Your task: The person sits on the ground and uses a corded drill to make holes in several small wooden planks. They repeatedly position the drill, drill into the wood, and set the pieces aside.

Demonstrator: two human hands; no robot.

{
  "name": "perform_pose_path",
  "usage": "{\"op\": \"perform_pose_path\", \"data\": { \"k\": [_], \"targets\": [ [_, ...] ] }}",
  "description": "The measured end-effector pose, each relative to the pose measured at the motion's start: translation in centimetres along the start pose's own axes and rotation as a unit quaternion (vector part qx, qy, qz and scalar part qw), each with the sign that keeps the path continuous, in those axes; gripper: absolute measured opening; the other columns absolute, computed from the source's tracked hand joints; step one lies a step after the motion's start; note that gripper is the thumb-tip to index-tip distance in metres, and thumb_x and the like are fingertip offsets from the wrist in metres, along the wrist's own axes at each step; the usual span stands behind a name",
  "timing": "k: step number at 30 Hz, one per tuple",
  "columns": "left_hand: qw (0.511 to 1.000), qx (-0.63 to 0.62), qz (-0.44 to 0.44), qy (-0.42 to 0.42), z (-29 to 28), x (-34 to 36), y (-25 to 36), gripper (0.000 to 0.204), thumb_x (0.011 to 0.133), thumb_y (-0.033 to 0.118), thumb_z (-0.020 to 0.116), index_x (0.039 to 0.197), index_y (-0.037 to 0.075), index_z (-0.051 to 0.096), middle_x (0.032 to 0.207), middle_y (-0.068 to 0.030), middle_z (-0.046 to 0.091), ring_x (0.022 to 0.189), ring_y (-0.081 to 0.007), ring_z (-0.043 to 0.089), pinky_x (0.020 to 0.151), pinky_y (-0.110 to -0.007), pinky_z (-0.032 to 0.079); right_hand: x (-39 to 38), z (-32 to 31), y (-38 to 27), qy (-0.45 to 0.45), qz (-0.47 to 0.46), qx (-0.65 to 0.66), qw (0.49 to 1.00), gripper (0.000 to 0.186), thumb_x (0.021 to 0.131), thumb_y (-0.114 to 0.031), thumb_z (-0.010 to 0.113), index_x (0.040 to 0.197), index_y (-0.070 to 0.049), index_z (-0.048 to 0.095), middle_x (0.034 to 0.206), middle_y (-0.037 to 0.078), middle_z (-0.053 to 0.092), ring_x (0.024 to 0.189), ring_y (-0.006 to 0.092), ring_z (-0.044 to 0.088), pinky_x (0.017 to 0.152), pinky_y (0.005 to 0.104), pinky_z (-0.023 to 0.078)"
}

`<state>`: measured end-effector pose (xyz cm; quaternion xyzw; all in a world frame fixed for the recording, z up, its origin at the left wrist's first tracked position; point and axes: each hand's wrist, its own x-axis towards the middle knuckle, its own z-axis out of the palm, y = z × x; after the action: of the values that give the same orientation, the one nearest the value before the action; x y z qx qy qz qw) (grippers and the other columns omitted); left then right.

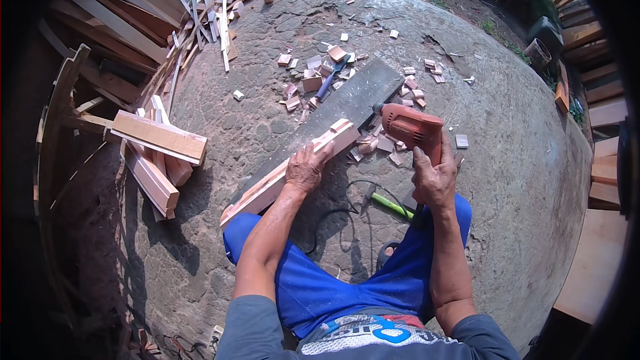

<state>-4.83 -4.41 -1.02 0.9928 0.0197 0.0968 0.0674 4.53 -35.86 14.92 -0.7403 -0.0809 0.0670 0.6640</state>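
Note:
My left hand (306, 169) is wrapped over a pale wooden beam (270, 195) with notches along its top, steadying it at a slant. The beam rests along a grey plank (368, 87), its near end by my left knee. In my right hand (435, 179) is a red power drill (415, 125), gripped by its handle and held upright. Its dark chuck points left, over the plank and past the beam's far end; I cannot make out a bit. A blue-handled tool (327, 85) lies among wood offcuts (312, 83) beyond the beam.
A bright green handle (392, 206) and a black cord (350, 210) lie between my legs. Stacked beams (159, 137) stand at left, below a heap of thin wood strips (212, 10). More offcuts (413, 87) lie right of the plank. Boards (603, 160) line the right edge.

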Motion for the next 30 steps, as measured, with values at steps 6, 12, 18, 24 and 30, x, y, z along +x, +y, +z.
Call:
{"op": "perform_pose_path", "data": {
  "k": [6, 12, 18, 24, 30],
  "targets": [
    [1.0, 0.009, -0.002, -0.018, -0.9, 0.5, 0.2, 0.069, 0.097, 0.018, 0.069, 0.159, 0.043, 0.048, 0.136, -0.0197, 0.06, 0.109, -0.0387, 0.069, 0.087, -0.051, 0.061, 0.0, -0.2, 0.3, 0.01, 0.007, -0.011, 1.0, 0.075, 0.103, -0.017, 0.073, 0.168, -0.005, 0.037, 0.099, 0.004, 0.076, 0.064, 0.007, 0.061, 0.055, 0.0266, 0.049],
    [0.999, 0.01, 0.032, -0.015, -1.2, 0.4, -0.7, 0.072, 0.098, 0.02, 0.07, 0.159, 0.048, 0.046, 0.144, -0.0189, 0.056, 0.114, -0.0391, 0.067, 0.09, -0.052, 0.061, -0.1, 0.1, 0.0, 0.009, 0.008, -0.021, 1.0, 0.075, 0.102, -0.018, 0.073, 0.168, -0.006, 0.038, 0.096, 0.004, 0.076, 0.064, 0.0071, 0.061, 0.055, 0.0275, 0.05],
    [0.986, -0.057, 0.041, -0.151, -3.1, 3.2, -4.1, 0.073, 0.099, 0.03, 0.073, 0.161, 0.052, 0.042, 0.15, -0.0177, 0.053, 0.126, -0.0426, 0.064, 0.101, -0.054, 0.059, -0.3, 0.1, 0.0, 0.002, 0.003, -0.016, 1.0, 0.076, 0.102, -0.019, 0.073, 0.168, -0.008, 0.038, 0.092, 0.003, 0.074, 0.061, 0.0076, 0.06, 0.054, 0.0282, 0.049],
    [0.949, -0.211, -0.013, -0.234, -3.7, 6.6, -6.2, 0.084, 0.095, 0.033, 0.079, 0.167, 0.043, 0.036, 0.151, -0.0193, 0.052, 0.136, -0.042, 0.059, 0.115, -0.049, 0.052, -0.5, 0.1, -0.5, -0.007, 0.026, -0.002, 1.0, 0.079, 0.102, -0.019, 0.074, 0.17, -0.011, 0.035, 0.089, 0.002, 0.071, 0.06, 0.0077, 0.059, 0.052, 0.0278, 0.049],
    [0.972, -0.164, -0.06, -0.156, 0.9, 7.0, -10.6, 0.081, 0.094, 0.035, 0.066, 0.167, 0.042, 0.033, 0.143, -0.0248, 0.06, 0.131, -0.0459, 0.062, 0.112, -0.055, 0.052, -0.6, 1.0, -0.3, -0.024, 0.021, -0.003, 0.999, 0.079, 0.103, -0.017, 0.073, 0.171, -0.009, 0.032, 0.091, 0.003, 0.071, 0.061, 0.0073, 0.059, 0.052, 0.0271, 0.048]
  ]
}}
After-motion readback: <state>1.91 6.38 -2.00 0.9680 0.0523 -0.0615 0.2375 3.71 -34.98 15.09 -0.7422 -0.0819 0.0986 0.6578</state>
